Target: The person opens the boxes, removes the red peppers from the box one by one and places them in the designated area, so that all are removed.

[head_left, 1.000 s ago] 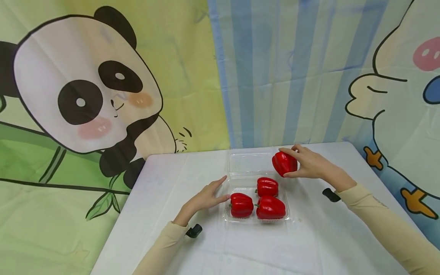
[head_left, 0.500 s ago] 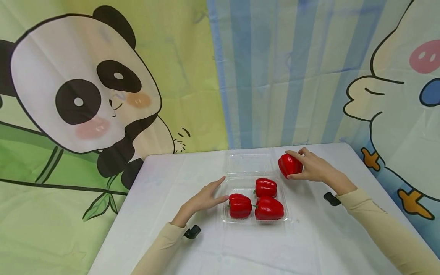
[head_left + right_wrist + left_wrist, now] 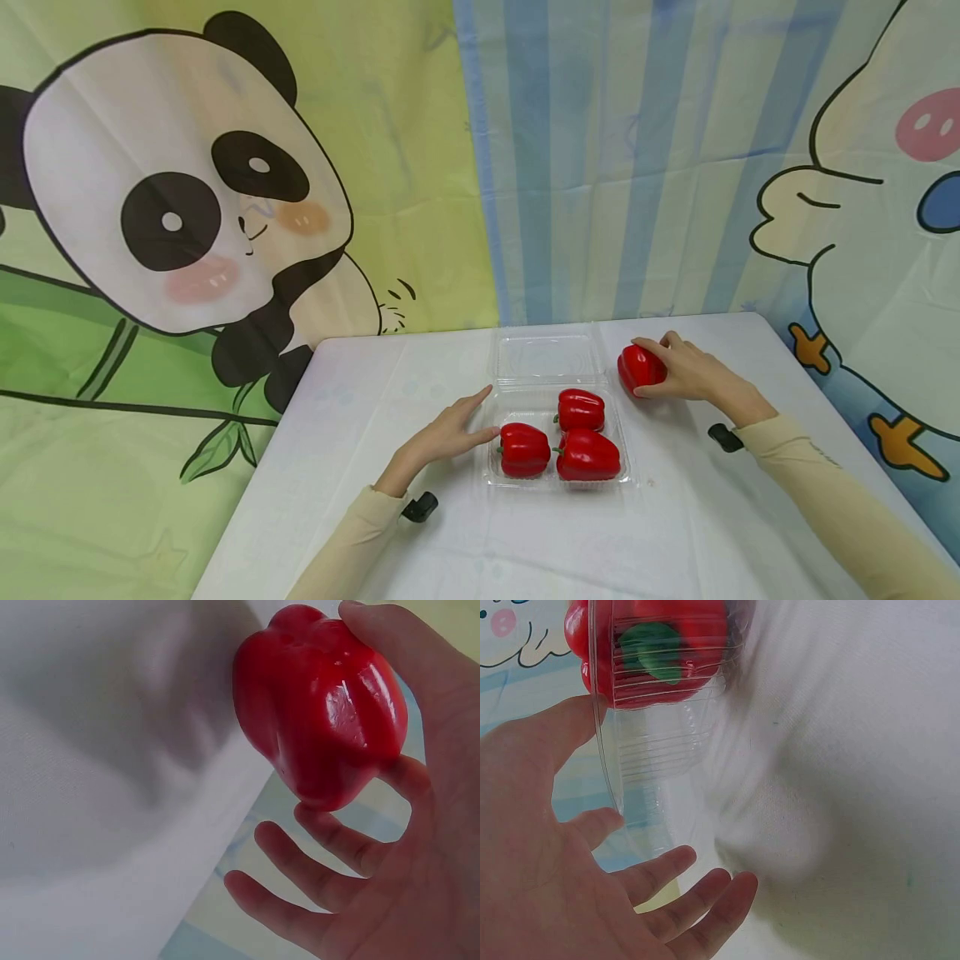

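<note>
My right hand (image 3: 693, 372) grips a red bell pepper (image 3: 641, 370) between thumb and fingers, low over the table to the right of a clear plastic clamshell box (image 3: 517, 402). In the right wrist view the pepper (image 3: 319, 712) shows its lobed, glossy side. My left hand (image 3: 447, 431) lies with fingers spread at the box's left side, thumb touching its rim. Inside the box are three red bell peppers: one at front left (image 3: 524, 450), one at front right (image 3: 588, 455), one behind that (image 3: 581, 409). A green stem (image 3: 654, 651) shows through the box wall in the left wrist view.
The box's clear lid (image 3: 550, 357) lies folded open toward the back of the white table (image 3: 405, 375). Behind the table hangs a printed cloth (image 3: 420, 167) with a panda and stripes. Each wrist wears a small black camera, such as the left one (image 3: 421, 507).
My right hand has carried the red bell pepper rightward and down, away from the lid toward the table. The left hand stays by the box.
</note>
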Available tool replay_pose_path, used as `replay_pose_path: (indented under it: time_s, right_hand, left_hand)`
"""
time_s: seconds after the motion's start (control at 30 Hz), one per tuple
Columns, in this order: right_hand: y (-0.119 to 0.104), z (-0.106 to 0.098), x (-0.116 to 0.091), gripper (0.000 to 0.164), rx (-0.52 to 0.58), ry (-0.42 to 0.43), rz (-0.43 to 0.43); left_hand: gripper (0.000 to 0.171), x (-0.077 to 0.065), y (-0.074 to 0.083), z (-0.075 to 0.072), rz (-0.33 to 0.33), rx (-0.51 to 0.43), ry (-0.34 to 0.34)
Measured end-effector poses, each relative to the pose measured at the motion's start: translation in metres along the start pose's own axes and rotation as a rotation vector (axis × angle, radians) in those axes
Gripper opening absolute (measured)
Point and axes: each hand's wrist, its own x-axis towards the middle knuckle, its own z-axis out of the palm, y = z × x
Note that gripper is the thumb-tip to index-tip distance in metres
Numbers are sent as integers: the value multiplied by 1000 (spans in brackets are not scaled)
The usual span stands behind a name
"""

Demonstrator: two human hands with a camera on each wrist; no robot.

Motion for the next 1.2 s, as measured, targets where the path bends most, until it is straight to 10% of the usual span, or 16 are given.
replay_pose_path:
  time_s: [1.2]
  right_hand:
    - [-9, 16, 5, 97, -132, -8, 44]
  left_hand:
    - [84, 1, -4, 1, -3, -2, -1]
